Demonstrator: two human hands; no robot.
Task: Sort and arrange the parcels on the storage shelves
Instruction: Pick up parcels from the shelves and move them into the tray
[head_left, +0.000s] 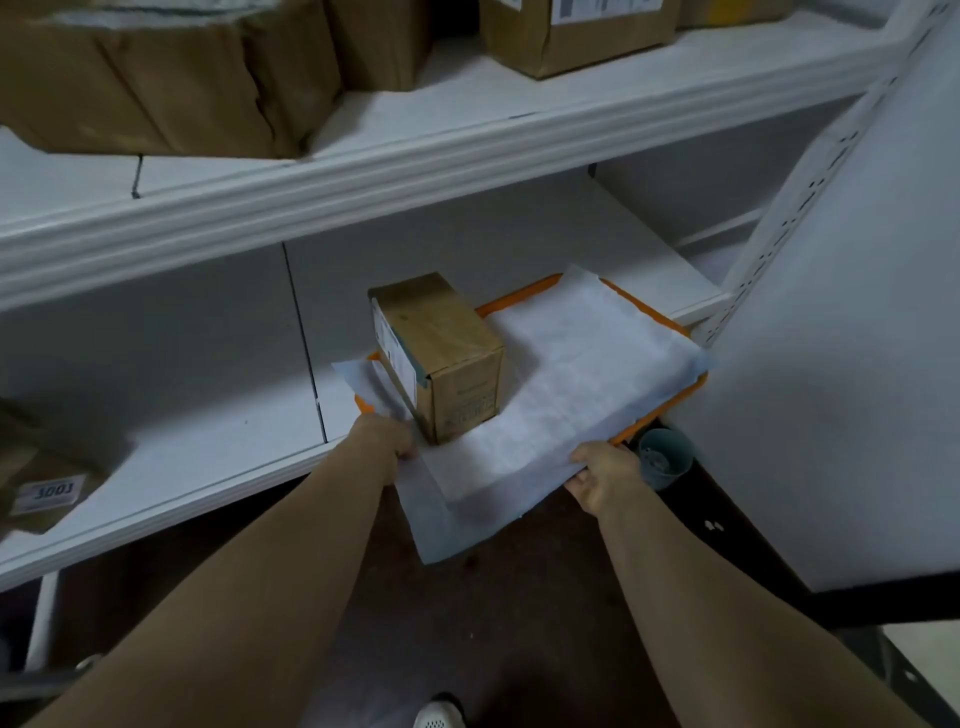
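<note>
A white shoe (439, 714) peeks in at the very bottom; two bare arms reach up from there; far left, a brown paper parcel with a white tag reading 3001 (47, 491) lies on the lower white shelf (208, 452); the left hand (387, 439) is curled tight on the near left corner of the flat orange tray (670, 410); a big white paper sheet (571, 374) covers the tray and hangs off its near edge; a small brown cardboard box (441, 358) stands on the sheet, at the tray's left side, just past the left hand; the tray lies partly on the lower shelf; the right hand (602, 478) grips the near right edge, thumb on top; a little grey cup (665, 457) sits just beside it; big brown paper parcels (156, 78) rest on the upper white shelf (363, 171)
</note>
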